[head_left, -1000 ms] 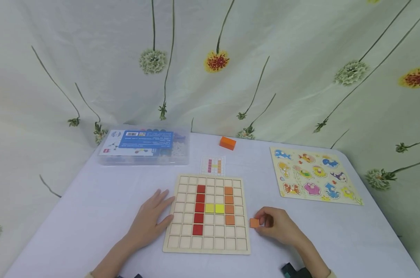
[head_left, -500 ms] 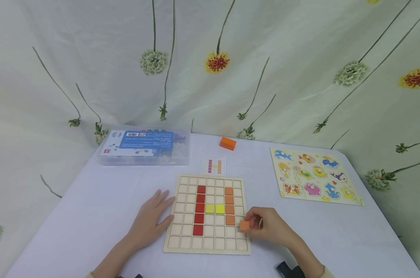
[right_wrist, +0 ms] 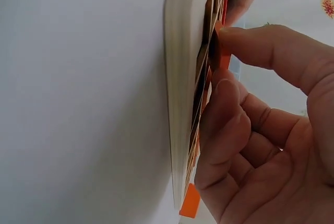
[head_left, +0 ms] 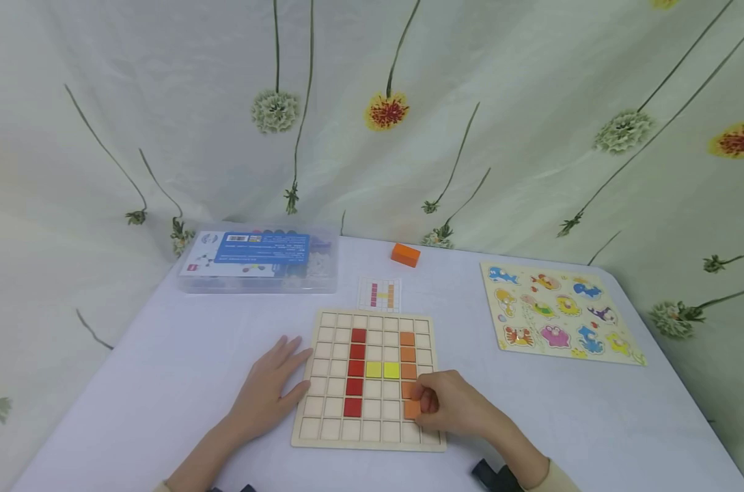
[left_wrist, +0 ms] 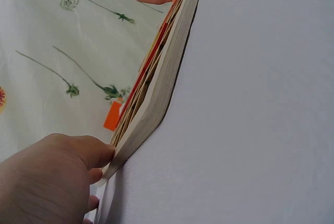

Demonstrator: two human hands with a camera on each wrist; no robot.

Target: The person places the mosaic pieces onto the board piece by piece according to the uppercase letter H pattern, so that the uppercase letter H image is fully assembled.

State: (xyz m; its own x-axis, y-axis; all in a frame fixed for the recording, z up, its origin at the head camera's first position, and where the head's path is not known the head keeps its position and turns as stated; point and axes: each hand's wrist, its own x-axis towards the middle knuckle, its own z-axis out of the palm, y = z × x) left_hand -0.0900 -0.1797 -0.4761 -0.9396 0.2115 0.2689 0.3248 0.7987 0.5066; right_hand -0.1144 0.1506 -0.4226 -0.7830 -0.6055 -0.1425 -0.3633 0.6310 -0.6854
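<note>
A square wooden grid board point(head_left: 369, 438) lies on the table, with a column of red tiles point(head_left: 355, 367), a pair of yellow tiles point(head_left: 382, 370) and a column of orange tiles point(head_left: 408, 354) in its cells. My right hand point(head_left: 454, 404) pinches an orange tile point(head_left: 411, 409) between thumb and fingers, at the cell just below the other orange ones. In the right wrist view this orange tile point(right_wrist: 223, 51) stands partly above the grid. Spread along the board's left edge, my left hand point(head_left: 267, 386) touches it with fingertips and thumb; the thumb point(left_wrist: 96, 151) shows on the rim.
A small pattern card point(head_left: 380, 294) lies behind the board, and an orange block point(head_left: 405, 255) farther back. At the back left is a clear plastic box point(head_left: 257, 283). A sea-animal puzzle board point(head_left: 561, 314) lies on the right.
My right hand has moved left from beside the board to over its right part, carrying the orange tile to the orange column's lower end. The left hand stays at the left edge.
</note>
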